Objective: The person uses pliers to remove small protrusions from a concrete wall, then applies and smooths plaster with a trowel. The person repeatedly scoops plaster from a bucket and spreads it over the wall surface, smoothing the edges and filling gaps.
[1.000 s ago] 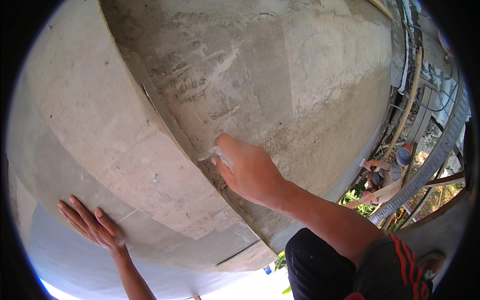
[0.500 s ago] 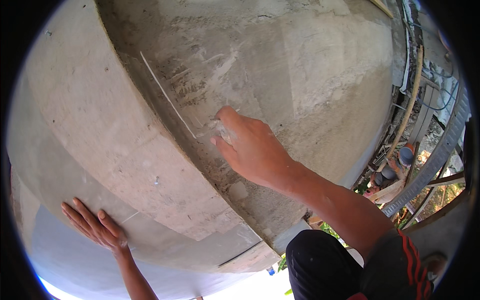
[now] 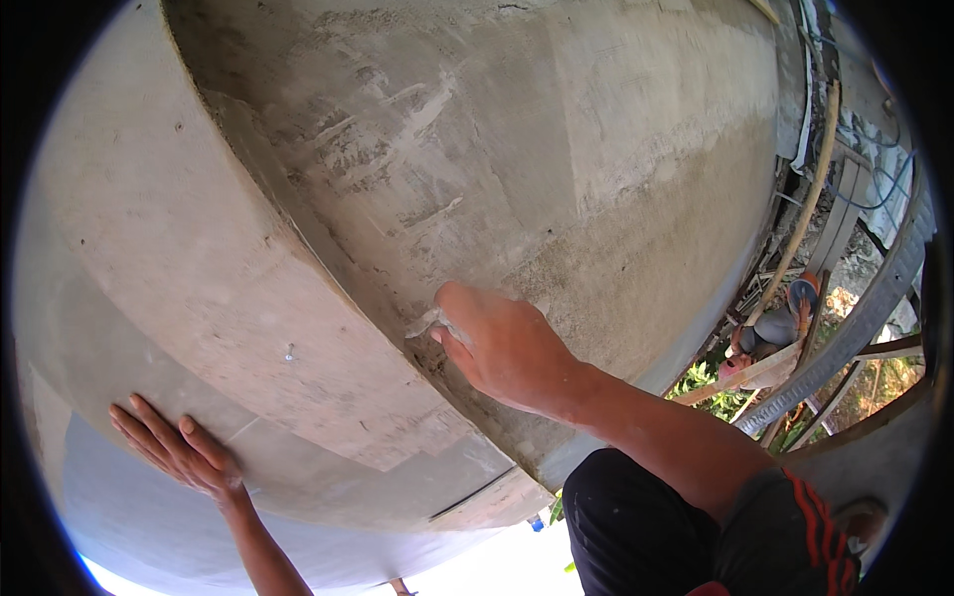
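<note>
Concrete [image 3: 636,119], grey and rough, spreads beyond the right hand [image 3: 512,343] in the head view. That hand is closed in a pinch around a pale piece [image 3: 421,324], mostly hidden by the fingers, so I cannot tell its kind; its thin end pokes out ahead of them at the concrete, just beside the board [image 3: 248,268]. The left hand [image 3: 184,452] lies flat, fingers a little spread, on the smooth surface [image 3: 328,482] past the board. With so small a grip, the piece could twist or slip on the uneven concrete, scraping the knuckles or chipping the board's edge. A screw [image 3: 289,352] juts between the hands and could snag either one sweeping across. Loose crumbs might drop toward the co-worker [image 3: 765,338], well off to the right hand's right, if they stand below.
</note>
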Motion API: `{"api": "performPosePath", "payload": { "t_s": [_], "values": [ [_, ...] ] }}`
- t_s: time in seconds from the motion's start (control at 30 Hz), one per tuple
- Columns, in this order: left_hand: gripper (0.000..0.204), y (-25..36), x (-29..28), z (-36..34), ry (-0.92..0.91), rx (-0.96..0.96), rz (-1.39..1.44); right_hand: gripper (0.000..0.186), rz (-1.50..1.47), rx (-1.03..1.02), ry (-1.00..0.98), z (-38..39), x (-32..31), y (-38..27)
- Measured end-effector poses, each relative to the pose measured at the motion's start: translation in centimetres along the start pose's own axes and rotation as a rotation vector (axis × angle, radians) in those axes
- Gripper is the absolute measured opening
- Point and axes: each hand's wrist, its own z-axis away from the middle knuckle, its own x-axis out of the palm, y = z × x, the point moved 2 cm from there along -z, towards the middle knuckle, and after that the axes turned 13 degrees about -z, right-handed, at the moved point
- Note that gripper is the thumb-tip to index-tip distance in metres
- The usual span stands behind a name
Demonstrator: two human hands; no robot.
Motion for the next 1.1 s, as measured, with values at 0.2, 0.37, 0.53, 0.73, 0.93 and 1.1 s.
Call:
{"api": "performPosePath", "payload": {
  "t_s": [0.2, 0.37, 0.53, 0.73, 0.93, 1.1],
  "values": [
    [0.065, -0.3, 0.3, 0.4, 0.008, -0.011, -0.023, 0.025, -0.037, 0.041, -0.017, 4.5, 2.5, 1.9],
    [0.066, -1.0, 0.9, 0.7, 0.043, -0.013, -0.031, 0.027, -0.01, 0.121, -0.1, 8.0, 4.1, 3.3],
    [0.066, -0.6, 1.0, 0.6, 0.042, -0.026, -0.033, 0.027, 0.04, 0.167, -0.152, 13.3, 6.1, 5.5],
    [0.062, -0.1, 0.6, 0.1, 0.053, -0.028, -0.001, 0.03, 0.03, 0.13, 0.001, 15.8, 2.8, 7.2],
    [0.06, -0.1, -0.6, -0.2, 0.072, -0.006, 0.014, 0.029, 0.007, 0.071, 0.066, 6.1, -0.1, 2.7],
    [0.059, 0.9, 0.7, 0.4, 0.078, -0.036, 0.037, 0.03, 0.043, 0.15, -0.012, 7.1, 0.4, 1.8]
  ]
}}
